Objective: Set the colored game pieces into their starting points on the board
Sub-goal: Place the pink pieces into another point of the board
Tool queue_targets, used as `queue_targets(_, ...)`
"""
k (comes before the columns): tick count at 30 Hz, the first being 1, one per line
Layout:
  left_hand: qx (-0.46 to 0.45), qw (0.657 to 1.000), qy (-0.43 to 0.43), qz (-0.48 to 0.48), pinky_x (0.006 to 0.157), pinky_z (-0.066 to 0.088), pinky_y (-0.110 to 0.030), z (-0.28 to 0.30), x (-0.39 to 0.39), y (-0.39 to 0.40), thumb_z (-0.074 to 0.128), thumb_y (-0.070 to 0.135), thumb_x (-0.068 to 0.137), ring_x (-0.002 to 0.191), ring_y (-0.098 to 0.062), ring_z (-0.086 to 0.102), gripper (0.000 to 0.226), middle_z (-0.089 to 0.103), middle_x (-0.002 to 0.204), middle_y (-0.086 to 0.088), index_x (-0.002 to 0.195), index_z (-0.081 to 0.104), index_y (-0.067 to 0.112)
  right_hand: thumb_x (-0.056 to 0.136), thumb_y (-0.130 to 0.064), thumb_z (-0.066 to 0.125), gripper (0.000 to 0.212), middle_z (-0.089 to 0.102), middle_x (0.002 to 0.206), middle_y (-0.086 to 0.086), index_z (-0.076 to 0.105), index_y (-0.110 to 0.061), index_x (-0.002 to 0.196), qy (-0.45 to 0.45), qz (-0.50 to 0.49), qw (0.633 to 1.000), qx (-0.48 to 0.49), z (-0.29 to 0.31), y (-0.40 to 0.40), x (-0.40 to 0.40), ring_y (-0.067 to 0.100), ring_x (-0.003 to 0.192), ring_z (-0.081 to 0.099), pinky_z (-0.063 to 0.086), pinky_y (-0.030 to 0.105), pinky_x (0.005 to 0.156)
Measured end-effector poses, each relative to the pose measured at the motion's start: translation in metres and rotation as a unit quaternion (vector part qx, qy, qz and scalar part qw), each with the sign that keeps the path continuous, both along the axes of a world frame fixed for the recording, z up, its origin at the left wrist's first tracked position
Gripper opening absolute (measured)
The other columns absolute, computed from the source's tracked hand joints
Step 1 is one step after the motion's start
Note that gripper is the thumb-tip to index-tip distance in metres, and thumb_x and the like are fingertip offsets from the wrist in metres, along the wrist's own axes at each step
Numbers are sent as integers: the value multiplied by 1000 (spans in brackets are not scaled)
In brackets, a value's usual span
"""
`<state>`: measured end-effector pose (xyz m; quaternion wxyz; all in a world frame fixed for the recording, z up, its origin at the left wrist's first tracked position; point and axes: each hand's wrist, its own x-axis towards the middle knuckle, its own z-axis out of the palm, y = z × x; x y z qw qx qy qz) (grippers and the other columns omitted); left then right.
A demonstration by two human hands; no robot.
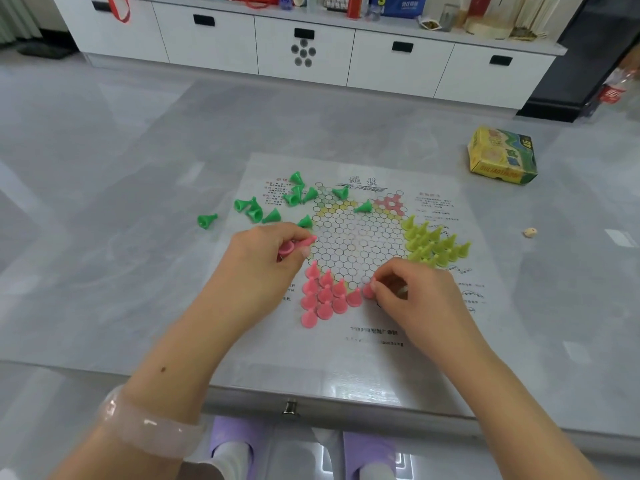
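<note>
A paper Chinese-checkers board (349,244) lies flat on the grey table. Several pink cone pieces (323,296) stand grouped on its near corner. My left hand (266,252) grips a pink piece (298,244) lying sideways in its fingers, just left of the board's grid. My right hand (412,289) pinches another pink piece (367,289) at the right end of the pink group, touching the board. Several yellow-green pieces (433,245) stand upright on the right corner. Several green pieces (273,206) lie scattered and tipped over at the far left of the sheet.
A yellow and green cardboard box (502,155) sits at the far right of the table. A small beige die (530,232) lies right of the sheet. One green piece (206,220) lies off the sheet at left. White cabinets (304,53) stand beyond the table.
</note>
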<state>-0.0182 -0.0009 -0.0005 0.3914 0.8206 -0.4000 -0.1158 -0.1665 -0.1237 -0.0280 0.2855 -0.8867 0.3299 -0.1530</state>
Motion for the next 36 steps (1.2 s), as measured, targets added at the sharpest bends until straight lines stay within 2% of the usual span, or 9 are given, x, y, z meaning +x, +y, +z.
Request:
queue_targets(6, -6, 1000, -1, -5, 63, 28, 10, 0, 0, -1, 51, 21, 91, 75, 14, 43, 23, 49, 79, 25, 109, 65, 23, 83, -21, 63, 3, 63, 80, -9, 65, -20, 82, 18, 15, 998, -50, -1, 2, 0, 7, 74, 54, 46, 24, 67)
queue_targets(16, -15, 1000, 13, 1, 61, 28, 10, 0, 3, -1, 51, 23, 91, 76, 13, 44, 20, 50, 79, 23, 106, 66, 24, 82, -20, 64, 7, 62, 83, -8, 64, -19, 89, 18, 22, 999, -42, 2, 3, 0, 10, 78, 57, 48, 27, 73)
queue_targets(19, -24, 998, 49, -6, 60, 33, 7, 3, 0, 0, 53, 23, 90, 78, 7, 51, 14, 56, 81, 15, 96, 64, 29, 85, -21, 59, 14, 56, 88, -11, 61, -19, 99, -5, 23, 998, -57, 6, 11, 2, 9, 85, 54, 46, 25, 76)
queue_targets(21, -34, 997, 70, -23, 62, 36, 1, 5, -3, -1, 55, 23, 88, 83, -1, 58, 13, 59, 82, 11, 87, 61, 34, 85, -21, 54, 14, 54, 88, -14, 61, -21, 97, -55, 47, 995, -66, 13, 19, 7, 8, 87, 54, 47, 22, 74)
queue_targets(23, -41, 995, 87, -34, 63, 38, -2, 6, -5, -2, 56, 22, 87, 85, -6, 62, 17, 60, 77, 14, 82, 58, 38, 84, -18, 52, 14, 57, 86, -15, 62, -22, 93, -113, 54, 991, -50, 22, 22, 12, 4, 85, 56, 47, 15, 72)
queue_targets(26, -50, 993, 102, -33, 66, 42, -8, 4, -5, -3, 57, 22, 87, 83, -9, 63, 14, 52, 57, 25, 80, 57, 35, 87, -9, 54, 18, 62, 83, -19, 62, -25, 85, -192, -4, 981, 14, 35, 16, 15, -2, 84, 58, 45, 8, 71)
queue_targets(30, -64, 990, 120, -31, 78, 48, -25, 6, -6, -4, 59, 25, 86, 84, -14, 62, 6, 46, 54, 17, 83, 55, 28, 88, -9, 52, 24, 67, 78, -10, 62, -31, 81, -244, -61, 961, 115, 44, 9, 16, 1, 75, 62, 48, 17, 72)
queue_targets(32, -68, 989, 122, -40, 76, 47, -23, 9, -9, -4, 60, 26, 85, 82, -12, 61, 5, 47, 57, 16, 82, 55, 26, 87, -13, 55, 21, 67, 79, -9, 63, -32, 85, -237, -34, 960, 142, 48, 12, 17, 1, 74, 62, 50, 16, 71)
queue_targets(36, -69, 989, 121, -45, 61, 40, -6, 15, -14, -3, 60, 30, 84, 73, -2, 55, 5, 58, 73, 10, 84, 56, 28, 85, -16, 60, 17, 68, 73, -14, 65, -33, 86, -219, 52, 959, 174, 49, 26, 22, -5, 68, 61, 45, 8, 62)
